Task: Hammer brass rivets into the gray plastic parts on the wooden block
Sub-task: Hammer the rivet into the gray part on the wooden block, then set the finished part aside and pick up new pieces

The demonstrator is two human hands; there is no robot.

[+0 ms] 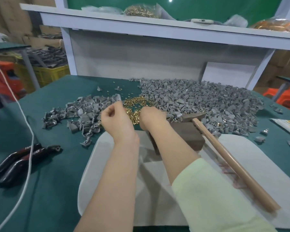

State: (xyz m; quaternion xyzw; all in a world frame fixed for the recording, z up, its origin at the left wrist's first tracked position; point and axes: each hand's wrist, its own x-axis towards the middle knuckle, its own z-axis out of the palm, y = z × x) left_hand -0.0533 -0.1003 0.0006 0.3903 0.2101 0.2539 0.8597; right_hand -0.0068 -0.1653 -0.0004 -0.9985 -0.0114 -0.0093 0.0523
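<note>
Your left hand (115, 118) sits at the edge of the brass rivets (134, 102) with its fingers curled; whether they pinch anything cannot be told. Your right hand (151, 118) dips into the rivets, its fingers hidden. The wooden block (182, 133) sits just right of that wrist. The hammer (193, 117) lies across it, and gray plastic parts (208, 99) are heaped behind it on the table (57, 190).

A pale yellow-green sleeve (208, 195) covers the right arm to mid-forearm. The left hand (115, 120) and right hand (151, 118) are bare.
</note>
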